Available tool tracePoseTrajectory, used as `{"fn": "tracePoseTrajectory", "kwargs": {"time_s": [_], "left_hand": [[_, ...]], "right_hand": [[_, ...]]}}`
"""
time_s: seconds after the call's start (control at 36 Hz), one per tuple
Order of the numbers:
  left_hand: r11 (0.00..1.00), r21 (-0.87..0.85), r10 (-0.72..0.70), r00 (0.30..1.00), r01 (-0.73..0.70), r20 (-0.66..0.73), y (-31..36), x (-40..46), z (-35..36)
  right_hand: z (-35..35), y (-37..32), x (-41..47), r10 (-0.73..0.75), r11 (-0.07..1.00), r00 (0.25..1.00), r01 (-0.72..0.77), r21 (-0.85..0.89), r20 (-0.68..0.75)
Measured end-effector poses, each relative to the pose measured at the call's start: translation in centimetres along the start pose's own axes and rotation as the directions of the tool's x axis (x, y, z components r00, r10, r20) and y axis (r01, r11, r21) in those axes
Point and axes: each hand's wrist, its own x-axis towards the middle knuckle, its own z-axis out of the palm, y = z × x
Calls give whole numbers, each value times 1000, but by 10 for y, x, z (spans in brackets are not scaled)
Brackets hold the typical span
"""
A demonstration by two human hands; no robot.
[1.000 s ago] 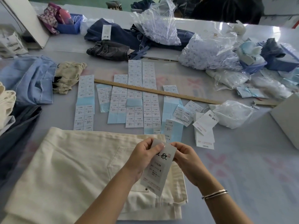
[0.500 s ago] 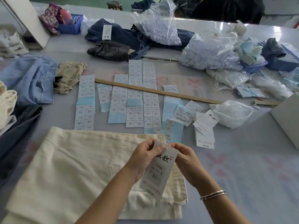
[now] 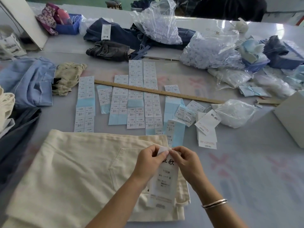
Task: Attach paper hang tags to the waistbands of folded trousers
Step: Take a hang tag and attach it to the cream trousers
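While we look down on the table (image 3: 246, 162), we see both hands meeting at the lower centre of the frame over a pair of folded cream trousers (image 3: 74, 170). Our left hand (image 3: 148, 162) pinches the top edge of a white paper hang tag (image 3: 165, 180) between thumb and curled fingers, and our right hand (image 3: 185, 162) pinches the same top edge from the other side, fingertips almost touching those of the left. We see the tag hanging down from the two hands, printed face toward us, with black characters near its top and small print below; its lower end lies over the trousers near their right edge. A bracelet (image 3: 214, 203) circles the right wrist.

Above the trousers, across the middle of the frame, we see sheets of size stickers (image 3: 136, 96) laid in rows, some on pale blue backing, with a long wooden ruler (image 3: 158, 92) lying slantwise over them. To the right of the stickers lies a small stack of spare hang tags (image 3: 206, 129), beside a crumpled clear bag (image 3: 235, 112). Larger clear plastic bags (image 3: 210, 51) fill the upper right. Dark denim trousers (image 3: 125, 37) lie at the upper centre, and a light blue garment (image 3: 29, 79) and a beige one (image 3: 67, 76) at the left.
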Motion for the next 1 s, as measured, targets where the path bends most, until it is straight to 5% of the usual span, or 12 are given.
{"fn": "tracePoseTrajectory", "kwargs": {"time_s": [0.22, 0.36, 0.53, 0.61, 0.69, 0.78, 1.0], "left_hand": [[993, -64, -100, 995, 102, 29, -10, -9, 31], [988, -34, -148, 989, 149, 24, -32, -21, 52], [973, 48, -231, 960, 226, 157, -48, -25, 57], [973, 202, -120, 992, 110, 35, -52, 4, 47], [771, 621, 171, 985, -144, 16, -52, 43, 37], [490, 819, 309, 938, -299, 157, -55, 70, 36], [-39, 792, 334, 739, -609, 585, -51, 88, 22]], "right_hand": [[-4, 13, 0, -4, 1000, 979, 6, 10, -202], [-15, 29, -11, 221, 934, 968, -175, 312, -118], [-36, 51, -25, 380, 890, 924, -352, 289, -44], [-45, 50, -14, 378, 916, 926, -374, 143, -4], [-44, 41, 4, 362, 932, 932, -362, -5, 31], [-37, 37, 19, 341, 938, 939, -338, -76, 35], [-18, 43, 31, 376, 918, 925, -365, -157, 49]]}}
